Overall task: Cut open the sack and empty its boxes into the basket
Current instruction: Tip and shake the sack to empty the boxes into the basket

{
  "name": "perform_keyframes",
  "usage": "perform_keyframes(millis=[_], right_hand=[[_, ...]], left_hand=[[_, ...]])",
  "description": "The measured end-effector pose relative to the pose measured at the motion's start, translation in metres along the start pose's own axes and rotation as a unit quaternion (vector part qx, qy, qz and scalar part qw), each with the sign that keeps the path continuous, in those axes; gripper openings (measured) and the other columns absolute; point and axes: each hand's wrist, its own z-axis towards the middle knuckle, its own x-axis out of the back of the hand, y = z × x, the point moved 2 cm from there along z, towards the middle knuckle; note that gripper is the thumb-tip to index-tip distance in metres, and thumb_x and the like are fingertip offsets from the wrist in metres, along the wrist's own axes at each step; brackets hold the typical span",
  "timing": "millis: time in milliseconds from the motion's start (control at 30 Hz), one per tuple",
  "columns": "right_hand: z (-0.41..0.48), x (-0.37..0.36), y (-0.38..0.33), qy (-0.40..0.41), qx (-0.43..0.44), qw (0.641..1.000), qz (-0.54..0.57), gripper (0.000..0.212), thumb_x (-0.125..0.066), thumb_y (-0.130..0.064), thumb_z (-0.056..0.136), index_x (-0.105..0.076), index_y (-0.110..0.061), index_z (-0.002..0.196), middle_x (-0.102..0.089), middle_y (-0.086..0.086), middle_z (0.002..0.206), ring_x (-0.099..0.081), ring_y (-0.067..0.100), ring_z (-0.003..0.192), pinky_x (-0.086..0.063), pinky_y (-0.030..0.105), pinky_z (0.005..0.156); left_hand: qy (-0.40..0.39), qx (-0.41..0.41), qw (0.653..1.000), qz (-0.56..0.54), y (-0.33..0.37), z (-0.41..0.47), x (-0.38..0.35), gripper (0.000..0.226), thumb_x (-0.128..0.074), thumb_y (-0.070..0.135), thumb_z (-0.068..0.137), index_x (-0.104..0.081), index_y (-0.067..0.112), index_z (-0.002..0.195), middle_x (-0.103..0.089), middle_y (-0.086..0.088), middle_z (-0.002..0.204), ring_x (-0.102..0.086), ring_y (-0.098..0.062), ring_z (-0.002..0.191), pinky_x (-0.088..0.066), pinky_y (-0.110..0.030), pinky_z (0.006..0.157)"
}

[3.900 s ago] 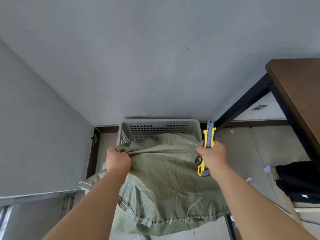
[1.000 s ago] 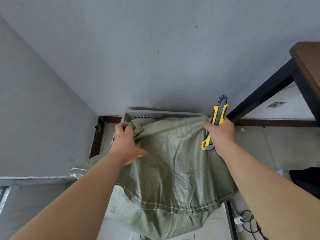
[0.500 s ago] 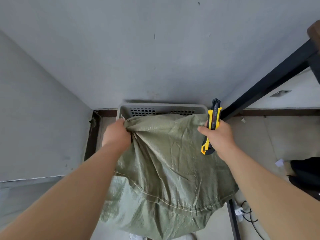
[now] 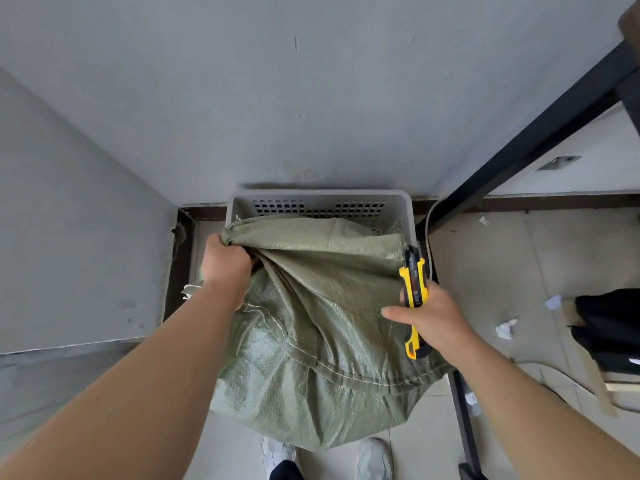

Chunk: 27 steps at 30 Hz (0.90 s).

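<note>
The green sack [image 4: 322,334] hangs over the near side of the grey basket [image 4: 318,195]. Its far end droops down inside the basket. Its stitched end bulges near the person, above the white shoes [image 4: 375,455]. I think it is held like this so the things inside can slide down into the basket and not onto the floor. No boxes can be seen. The sack hides the inside of the basket, so I cannot tell if they are out yet.

The left hand [image 4: 225,261] is squeezed tight round a bunch of cloth at the far left corner of the sack. That looks like a way to hold the edge up and stop the sack from slipping.

The right hand [image 4: 433,317] has its fingers wrapped round the yellow knife [image 4: 414,289] at the right side of the sack. The knife points to the far side, away from the body, which seems a safe way to carry it. One finger sticks out to the left and lies on the cloth. I cannot tell if this hand pinches the sack too, or if the blade is out.

The basket sits on the floor right by the far wall, so I think it cannot slide away when the sack leans on it. A black table leg [image 4: 519,154] slants past on the right, and bits of paper [image 4: 505,329] lie on the floor there
</note>
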Motion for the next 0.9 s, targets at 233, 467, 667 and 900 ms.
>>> perform_keyframes(millis=[233, 467, 667, 900], right_hand=[[-0.027, -0.034, 0.041, -0.008, 0.029, 0.996, -0.086, 0.031, -0.087, -0.019, 0.063, -0.06, -0.019, 0.079, -0.06, -0.004, 0.071, -0.057, 0.012, 0.063, -0.041, 0.024, 0.057], [-0.023, -0.044, 0.046, 0.077, 0.044, 0.992, -0.089, 0.023, -0.079, -0.018, 0.072, -0.057, -0.019, 0.063, -0.06, 0.001, 0.057, -0.056, 0.022, 0.054, -0.047, 0.033, 0.057], [-0.021, -0.029, 0.025, 0.128, 0.023, 0.991, 0.021, 0.022, -0.08, -0.011, 0.071, -0.059, -0.011, 0.063, -0.057, 0.004, 0.056, -0.05, 0.018, 0.049, -0.043, 0.028, 0.056], [-0.024, -0.017, -0.007, 0.141, 0.049, 0.988, 0.043, 0.017, -0.078, -0.011, 0.073, -0.062, -0.004, 0.073, -0.058, 0.006, 0.062, -0.05, 0.018, 0.053, -0.041, 0.026, 0.054]], left_hand=[[0.019, -0.016, 0.999, -0.046, 0.025, -0.04, 0.008, 0.039, -0.039, 0.018, 0.071, -0.061, 0.023, 0.103, -0.067, -0.017, 0.102, -0.068, -0.04, 0.089, -0.058, -0.058, 0.07], [-0.007, -0.047, 0.998, -0.034, 0.046, -0.082, 0.013, 0.045, -0.053, 0.021, 0.075, -0.055, 0.014, 0.119, -0.066, -0.011, 0.107, -0.065, -0.033, 0.1, -0.055, -0.052, 0.089], [-0.109, -0.134, 0.939, 0.298, 0.031, -0.141, 0.024, 0.124, -0.078, 0.056, 0.063, 0.003, 0.028, 0.152, 0.004, -0.001, 0.162, -0.032, -0.038, 0.14, -0.029, -0.059, 0.112], [-0.197, -0.271, 0.732, 0.594, 0.001, -0.174, 0.03, 0.045, -0.064, 0.041, 0.085, -0.054, 0.038, 0.129, -0.036, 0.008, 0.15, -0.018, -0.022, 0.146, -0.01, -0.046, 0.121]])
